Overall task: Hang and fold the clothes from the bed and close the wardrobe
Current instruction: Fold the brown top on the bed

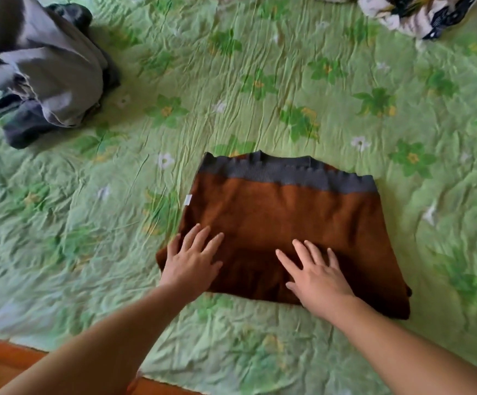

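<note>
A brown knitted garment [283, 212] with a grey ribbed band along its far edge lies folded flat on the bed. My left hand [193, 259] rests on its near left corner with fingers spread and straight. On the near middle of the same garment lies my right hand [317, 273], flat, fingers straight and pointing away from me. Neither hand grips the cloth. The wardrobe is out of sight.
The bed wears a green floral cover [260, 81]. A heap of grey and dark clothes [43, 69] lies at the far left. A patterned white and dark bundle [414, 12] sits at the far right. The orange-brown floor [1, 363] shows at the near left.
</note>
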Action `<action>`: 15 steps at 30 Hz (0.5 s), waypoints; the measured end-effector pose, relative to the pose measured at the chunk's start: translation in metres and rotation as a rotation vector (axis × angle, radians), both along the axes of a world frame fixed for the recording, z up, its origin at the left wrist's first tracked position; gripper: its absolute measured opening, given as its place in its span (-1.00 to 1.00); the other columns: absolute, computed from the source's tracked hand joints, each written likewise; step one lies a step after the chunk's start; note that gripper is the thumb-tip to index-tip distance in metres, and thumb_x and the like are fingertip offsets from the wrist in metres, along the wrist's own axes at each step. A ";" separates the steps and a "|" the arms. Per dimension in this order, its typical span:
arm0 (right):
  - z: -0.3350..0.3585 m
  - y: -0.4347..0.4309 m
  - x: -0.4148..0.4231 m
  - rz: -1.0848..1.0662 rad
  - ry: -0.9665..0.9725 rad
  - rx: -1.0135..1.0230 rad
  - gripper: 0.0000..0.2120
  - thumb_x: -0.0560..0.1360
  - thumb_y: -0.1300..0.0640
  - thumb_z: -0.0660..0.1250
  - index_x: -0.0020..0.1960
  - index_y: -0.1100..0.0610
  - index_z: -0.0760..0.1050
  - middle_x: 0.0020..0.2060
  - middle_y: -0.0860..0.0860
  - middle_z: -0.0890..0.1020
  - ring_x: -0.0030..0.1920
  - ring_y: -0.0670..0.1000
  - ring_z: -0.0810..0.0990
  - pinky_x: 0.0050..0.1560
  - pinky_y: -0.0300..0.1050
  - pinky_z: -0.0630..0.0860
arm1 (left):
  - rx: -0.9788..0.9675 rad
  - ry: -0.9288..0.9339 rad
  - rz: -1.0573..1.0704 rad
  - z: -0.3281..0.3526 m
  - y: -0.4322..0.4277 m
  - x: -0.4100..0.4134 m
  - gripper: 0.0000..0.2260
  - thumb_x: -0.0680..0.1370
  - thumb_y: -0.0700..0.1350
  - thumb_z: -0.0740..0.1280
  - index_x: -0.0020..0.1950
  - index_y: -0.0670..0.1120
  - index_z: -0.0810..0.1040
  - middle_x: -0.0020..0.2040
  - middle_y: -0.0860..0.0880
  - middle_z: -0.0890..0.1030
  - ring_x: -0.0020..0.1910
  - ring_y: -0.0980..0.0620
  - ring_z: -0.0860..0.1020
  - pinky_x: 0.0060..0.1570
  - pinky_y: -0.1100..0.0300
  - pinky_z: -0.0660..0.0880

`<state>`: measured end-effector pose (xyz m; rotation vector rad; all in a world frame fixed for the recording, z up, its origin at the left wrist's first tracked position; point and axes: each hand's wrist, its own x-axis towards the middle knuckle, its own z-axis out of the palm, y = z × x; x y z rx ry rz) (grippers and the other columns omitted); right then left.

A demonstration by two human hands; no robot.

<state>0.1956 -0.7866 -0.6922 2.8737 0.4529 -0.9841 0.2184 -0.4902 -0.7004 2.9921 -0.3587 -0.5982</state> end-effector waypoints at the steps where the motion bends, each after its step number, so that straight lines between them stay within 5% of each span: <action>1: -0.001 0.009 0.005 0.022 0.032 -0.046 -0.30 0.65 -0.15 0.14 0.61 -0.22 -0.23 0.62 0.09 -0.16 0.61 0.18 -0.14 0.48 0.39 0.00 | 0.017 -0.015 0.131 -0.001 0.003 0.001 -0.31 0.57 0.21 0.21 0.62 0.21 -0.06 0.65 -0.01 -0.04 0.62 -0.04 -0.16 0.52 -0.22 -0.02; 4: 0.005 0.041 0.031 0.071 0.049 -0.181 -0.38 0.57 0.01 0.27 0.56 -0.18 0.10 0.51 0.17 0.15 0.48 0.29 0.19 0.34 0.30 0.28 | -0.093 0.057 0.485 -0.010 0.025 0.001 -0.17 0.52 0.19 0.35 0.61 0.16 -0.13 0.56 -0.14 0.16 0.53 -0.18 0.20 0.42 -0.22 0.26; 7: 0.020 0.083 0.073 0.151 -0.169 -0.100 -0.67 0.53 0.12 0.24 0.28 -0.03 0.40 0.23 0.08 0.47 0.23 0.19 0.47 0.16 0.14 0.45 | -0.323 0.077 0.662 -0.019 0.048 0.002 -0.18 0.44 0.18 0.47 0.58 0.04 0.12 0.32 -0.12 0.47 0.28 -0.17 0.49 0.18 -0.06 0.49; 10: 0.023 0.137 0.119 0.352 -0.293 0.024 -0.41 0.49 0.25 0.30 0.47 0.00 0.23 0.36 0.14 0.34 0.34 0.22 0.36 0.21 0.17 0.45 | -0.352 0.125 0.732 -0.025 0.062 0.005 -0.45 0.37 0.20 0.50 0.27 0.04 0.45 0.02 0.00 0.61 0.05 -0.08 0.60 -0.13 0.13 0.45; 12: 0.023 0.177 0.144 0.484 -0.315 0.023 -0.21 0.48 0.31 0.32 0.58 -0.04 0.05 0.55 0.16 0.09 0.55 0.25 0.08 0.41 0.27 0.28 | -0.375 0.168 0.726 -0.027 0.067 0.006 -0.63 0.35 0.20 0.49 0.04 0.07 0.53 -0.15 0.10 0.59 -0.11 -0.01 0.60 -0.26 0.19 0.40; 15: 0.020 0.220 0.166 0.725 -0.329 -0.132 -0.36 0.56 0.22 0.28 0.58 -0.03 0.17 0.63 0.12 -0.01 0.62 0.19 -0.19 0.50 0.44 -0.13 | -0.522 0.161 0.700 -0.027 0.069 0.005 -0.78 0.34 0.11 0.49 -0.17 0.07 0.52 -0.31 0.15 0.53 -0.32 0.16 0.49 -0.45 0.39 0.27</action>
